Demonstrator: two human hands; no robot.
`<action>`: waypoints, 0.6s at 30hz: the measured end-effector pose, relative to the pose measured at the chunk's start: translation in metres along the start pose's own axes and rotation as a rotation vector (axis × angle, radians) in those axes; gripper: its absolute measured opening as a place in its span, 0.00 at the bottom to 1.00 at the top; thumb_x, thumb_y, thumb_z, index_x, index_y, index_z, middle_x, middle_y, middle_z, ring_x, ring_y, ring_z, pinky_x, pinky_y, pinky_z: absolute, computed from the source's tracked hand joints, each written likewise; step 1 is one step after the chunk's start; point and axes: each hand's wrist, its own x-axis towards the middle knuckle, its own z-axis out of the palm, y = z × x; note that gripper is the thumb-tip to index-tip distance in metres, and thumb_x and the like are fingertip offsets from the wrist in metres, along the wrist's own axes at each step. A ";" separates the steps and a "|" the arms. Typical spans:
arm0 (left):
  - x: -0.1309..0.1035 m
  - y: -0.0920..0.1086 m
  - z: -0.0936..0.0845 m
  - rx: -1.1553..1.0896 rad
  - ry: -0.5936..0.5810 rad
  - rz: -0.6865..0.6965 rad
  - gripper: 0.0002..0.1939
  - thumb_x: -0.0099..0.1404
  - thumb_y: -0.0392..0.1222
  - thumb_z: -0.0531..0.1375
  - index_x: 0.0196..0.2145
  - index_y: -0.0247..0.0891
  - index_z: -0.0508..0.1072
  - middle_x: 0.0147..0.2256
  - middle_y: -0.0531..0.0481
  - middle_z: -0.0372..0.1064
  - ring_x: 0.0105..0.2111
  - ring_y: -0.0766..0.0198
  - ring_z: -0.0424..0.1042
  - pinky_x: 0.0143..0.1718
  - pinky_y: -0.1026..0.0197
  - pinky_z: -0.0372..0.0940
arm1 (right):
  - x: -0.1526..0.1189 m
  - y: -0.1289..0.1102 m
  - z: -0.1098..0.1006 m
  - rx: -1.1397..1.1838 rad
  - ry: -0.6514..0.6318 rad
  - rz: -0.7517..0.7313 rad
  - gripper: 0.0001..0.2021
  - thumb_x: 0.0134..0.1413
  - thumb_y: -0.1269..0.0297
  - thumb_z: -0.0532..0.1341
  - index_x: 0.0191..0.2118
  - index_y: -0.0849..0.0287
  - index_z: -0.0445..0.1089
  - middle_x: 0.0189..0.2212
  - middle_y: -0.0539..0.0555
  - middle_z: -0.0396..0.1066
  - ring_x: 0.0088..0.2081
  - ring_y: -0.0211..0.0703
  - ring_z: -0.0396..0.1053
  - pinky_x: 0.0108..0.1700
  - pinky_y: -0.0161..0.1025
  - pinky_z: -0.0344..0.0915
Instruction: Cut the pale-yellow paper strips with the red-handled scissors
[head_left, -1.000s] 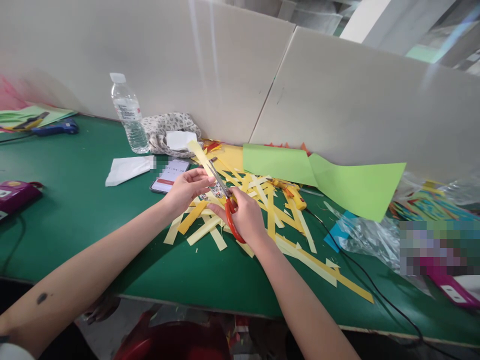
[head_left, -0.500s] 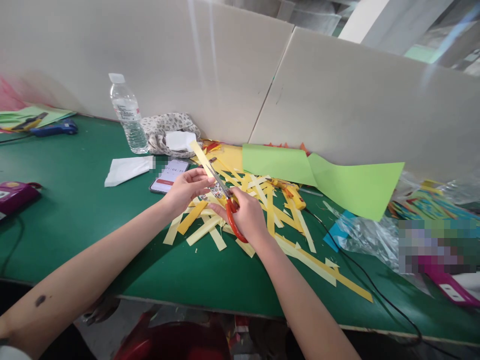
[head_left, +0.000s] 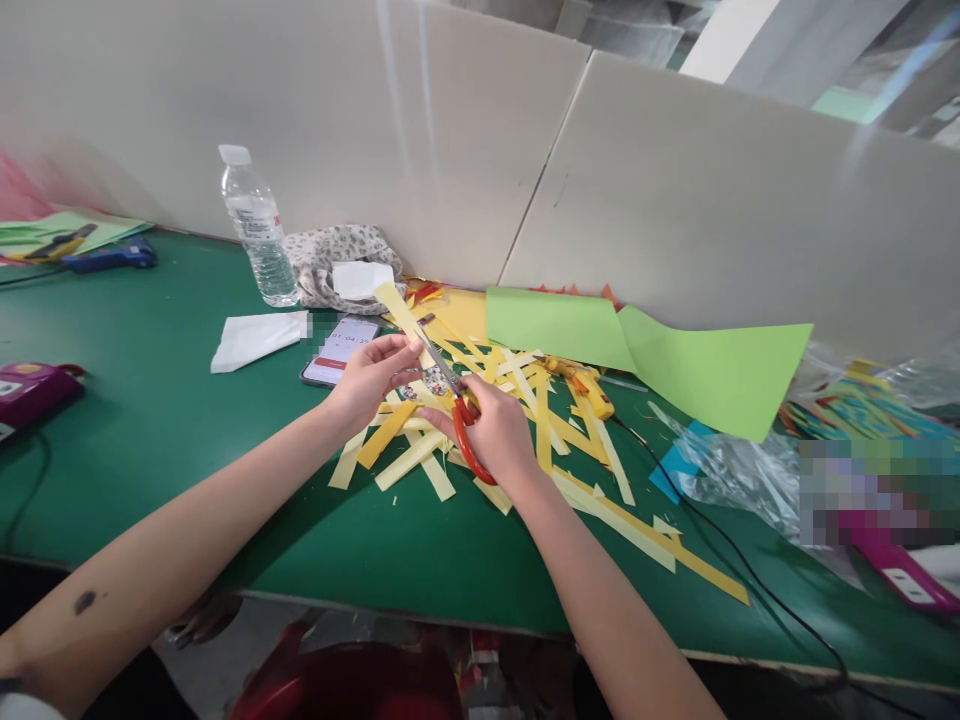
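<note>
My left hand (head_left: pixel 375 380) pinches a pale yellow paper strip (head_left: pixel 395 305) that points up and away from me. In my right hand (head_left: pixel 495 425) is a pair of scissors (head_left: pixel 466 445) with orange-red handles, its blades reaching to the strip beside my left fingertips. Whether the blades are parted is hard to make out. Beneath both hands, a loose pile of yellow paper strips (head_left: pixel 409 460) spreads over the green table (head_left: pixel 187 430). A small patch of multicoloured bits (head_left: pixel 435 380) shows between my hands, partly hidden.
A phone (head_left: pixel 341 350), a white tissue (head_left: pixel 259 338) and a water bottle (head_left: pixel 260 230) stand or lie at left. Behind the strips are green paper sheets (head_left: pixel 705 370) and a yellow glue gun (head_left: pixel 592 392), its black cable trailing right. Clear plastic wrap (head_left: pixel 742 480) lies at right.
The held strip and my left fingers have shifted very slightly left relative to the scissors. Both hands keep their holds, and the rest looks the same.
</note>
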 end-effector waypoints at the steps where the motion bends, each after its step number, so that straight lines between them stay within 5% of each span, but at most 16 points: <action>1: 0.000 0.000 0.000 0.002 -0.004 -0.003 0.08 0.52 0.42 0.65 0.27 0.35 0.72 0.26 0.54 0.68 0.27 0.73 0.68 0.34 0.68 0.67 | 0.000 0.000 0.000 -0.001 -0.001 -0.001 0.21 0.48 0.42 0.57 0.35 0.56 0.65 0.27 0.52 0.70 0.26 0.41 0.66 0.27 0.35 0.56; 18: 0.001 -0.003 0.000 -0.011 -0.006 -0.026 0.08 0.53 0.41 0.65 0.26 0.34 0.71 0.24 0.55 0.66 0.24 0.74 0.66 0.32 0.69 0.65 | -0.001 0.002 0.003 -0.011 -0.007 -0.012 0.22 0.46 0.43 0.59 0.37 0.58 0.65 0.26 0.53 0.70 0.26 0.39 0.65 0.29 0.34 0.58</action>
